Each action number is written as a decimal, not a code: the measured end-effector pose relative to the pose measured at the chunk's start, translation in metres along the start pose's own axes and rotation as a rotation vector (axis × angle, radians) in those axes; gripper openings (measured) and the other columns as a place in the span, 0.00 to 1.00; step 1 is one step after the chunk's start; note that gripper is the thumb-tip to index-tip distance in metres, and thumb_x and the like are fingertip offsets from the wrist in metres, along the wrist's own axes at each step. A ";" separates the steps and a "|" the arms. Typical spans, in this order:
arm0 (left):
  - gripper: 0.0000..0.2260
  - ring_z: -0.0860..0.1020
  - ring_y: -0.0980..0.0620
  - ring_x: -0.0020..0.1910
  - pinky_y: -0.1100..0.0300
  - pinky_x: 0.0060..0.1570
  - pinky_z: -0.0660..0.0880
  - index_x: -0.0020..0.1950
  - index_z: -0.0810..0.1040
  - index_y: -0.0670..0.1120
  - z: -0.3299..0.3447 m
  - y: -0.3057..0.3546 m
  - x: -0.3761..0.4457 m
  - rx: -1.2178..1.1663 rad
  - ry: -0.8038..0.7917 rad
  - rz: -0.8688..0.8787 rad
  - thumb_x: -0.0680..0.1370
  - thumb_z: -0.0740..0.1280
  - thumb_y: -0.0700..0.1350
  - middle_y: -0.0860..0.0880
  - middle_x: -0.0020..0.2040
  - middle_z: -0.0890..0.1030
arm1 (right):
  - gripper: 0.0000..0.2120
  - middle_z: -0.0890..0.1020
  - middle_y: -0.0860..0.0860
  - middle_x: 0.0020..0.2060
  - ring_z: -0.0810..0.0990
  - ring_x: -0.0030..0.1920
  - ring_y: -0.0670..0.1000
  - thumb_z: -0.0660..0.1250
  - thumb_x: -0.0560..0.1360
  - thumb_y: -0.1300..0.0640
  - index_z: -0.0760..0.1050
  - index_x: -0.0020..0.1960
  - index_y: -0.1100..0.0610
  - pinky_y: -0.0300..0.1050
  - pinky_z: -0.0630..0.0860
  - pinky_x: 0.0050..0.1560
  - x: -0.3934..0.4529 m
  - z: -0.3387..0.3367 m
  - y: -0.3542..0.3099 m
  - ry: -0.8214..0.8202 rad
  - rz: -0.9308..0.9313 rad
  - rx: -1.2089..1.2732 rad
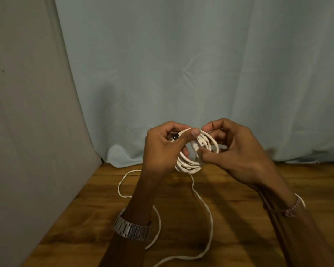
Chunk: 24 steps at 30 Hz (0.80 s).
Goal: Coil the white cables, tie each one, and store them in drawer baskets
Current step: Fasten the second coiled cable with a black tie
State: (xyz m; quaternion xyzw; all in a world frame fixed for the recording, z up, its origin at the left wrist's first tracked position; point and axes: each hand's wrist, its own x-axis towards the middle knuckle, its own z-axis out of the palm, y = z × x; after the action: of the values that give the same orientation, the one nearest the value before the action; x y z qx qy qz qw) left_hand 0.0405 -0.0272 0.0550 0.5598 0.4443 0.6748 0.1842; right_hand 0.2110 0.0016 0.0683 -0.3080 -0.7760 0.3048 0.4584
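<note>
Clearly mid-coil: the left hand (162, 145) grips the thin white cable's coil (193, 153) above the brown wooden table (239, 218); the right hand (233, 151) pinches, seemingly, its connector. 1 long tail lies uncoiled; tying, storing remain.

Dim, warm indoor light, soft shadows of both forearms on the wooden table (239, 218), slight motion blur, wide-angle bending at edges

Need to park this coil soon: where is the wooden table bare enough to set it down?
Bare wood lies right of the loose cable, beyond the right hand, up to the blue curtain. Crowded: the cable loops around the left hand forearm, centre-left of the table.
</note>
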 end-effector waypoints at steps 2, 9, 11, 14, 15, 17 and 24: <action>0.09 0.80 0.50 0.28 0.54 0.31 0.81 0.50 0.85 0.41 -0.001 0.001 0.000 -0.034 -0.022 -0.031 0.74 0.76 0.45 0.45 0.35 0.85 | 0.23 0.86 0.47 0.41 0.86 0.42 0.49 0.78 0.70 0.63 0.75 0.61 0.51 0.50 0.84 0.49 0.000 -0.003 0.000 -0.042 0.030 0.046; 0.10 0.81 0.48 0.31 0.57 0.33 0.80 0.52 0.84 0.42 -0.006 0.000 0.000 -0.183 -0.116 -0.145 0.72 0.75 0.43 0.44 0.36 0.84 | 0.13 0.85 0.43 0.50 0.84 0.52 0.46 0.80 0.69 0.54 0.82 0.51 0.45 0.55 0.84 0.51 0.001 -0.008 0.004 0.000 0.026 -0.071; 0.14 0.82 0.48 0.34 0.56 0.37 0.82 0.53 0.84 0.42 -0.006 0.002 0.000 -0.236 -0.130 -0.168 0.70 0.74 0.46 0.43 0.39 0.85 | 0.14 0.85 0.43 0.52 0.84 0.54 0.46 0.78 0.70 0.52 0.81 0.54 0.45 0.55 0.84 0.53 0.002 -0.011 0.005 -0.047 0.029 -0.056; 0.15 0.84 0.48 0.40 0.57 0.41 0.82 0.53 0.83 0.40 -0.003 0.004 0.001 -0.345 -0.137 -0.214 0.69 0.73 0.46 0.43 0.44 0.86 | 0.17 0.85 0.44 0.53 0.85 0.52 0.45 0.69 0.77 0.49 0.76 0.65 0.47 0.52 0.83 0.56 0.000 -0.012 0.002 -0.166 0.013 -0.002; 0.15 0.84 0.48 0.42 0.57 0.42 0.82 0.54 0.82 0.39 -0.001 0.005 0.001 -0.399 -0.140 -0.237 0.70 0.72 0.45 0.43 0.45 0.85 | 0.18 0.84 0.43 0.55 0.84 0.54 0.44 0.64 0.80 0.48 0.73 0.69 0.46 0.50 0.82 0.57 -0.001 -0.010 0.002 -0.174 -0.023 -0.035; 0.14 0.84 0.48 0.43 0.58 0.41 0.81 0.54 0.81 0.38 0.001 0.007 0.001 -0.495 -0.140 -0.272 0.72 0.71 0.44 0.42 0.46 0.85 | 0.22 0.79 0.39 0.63 0.79 0.60 0.39 0.55 0.83 0.44 0.66 0.76 0.44 0.40 0.77 0.63 -0.003 -0.003 0.005 -0.165 -0.081 -0.115; 0.07 0.83 0.50 0.42 0.55 0.45 0.82 0.52 0.81 0.38 0.001 0.006 0.004 -0.526 0.011 -0.340 0.78 0.70 0.41 0.44 0.43 0.84 | 0.35 0.69 0.50 0.72 0.73 0.65 0.46 0.46 0.80 0.33 0.29 0.79 0.38 0.38 0.69 0.60 -0.005 0.017 0.008 -0.194 -0.056 -0.377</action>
State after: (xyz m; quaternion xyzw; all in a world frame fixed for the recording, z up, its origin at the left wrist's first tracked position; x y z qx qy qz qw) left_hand 0.0420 -0.0271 0.0622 0.4070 0.3427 0.7292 0.4302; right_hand 0.1992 0.0002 0.0529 -0.3358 -0.8681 0.1693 0.3241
